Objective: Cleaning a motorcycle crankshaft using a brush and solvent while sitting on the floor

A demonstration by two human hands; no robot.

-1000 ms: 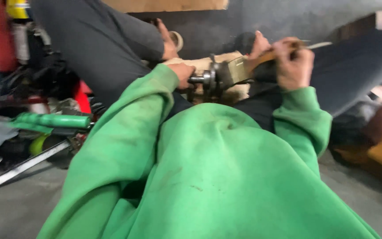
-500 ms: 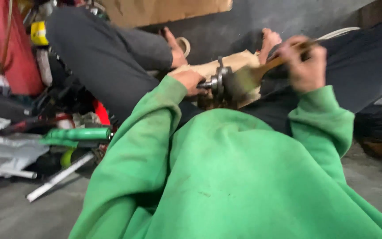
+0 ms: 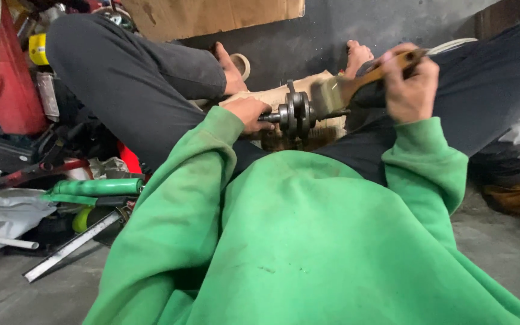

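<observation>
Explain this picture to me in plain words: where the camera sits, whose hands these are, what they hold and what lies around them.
The camera sits on the person's head and looks down, so the green sweatshirt and both arms belong to the wearer, who sits on the floor with legs spread. The left hand grips the shaft end of a metal part made of round discs. The right hand holds a wooden-handled brush, its bristles against that part. Under them lies a pale piece of cardboard. On the grey floor to the left lie a green tube, a flat metal bar and red-handled cutters.
</observation>
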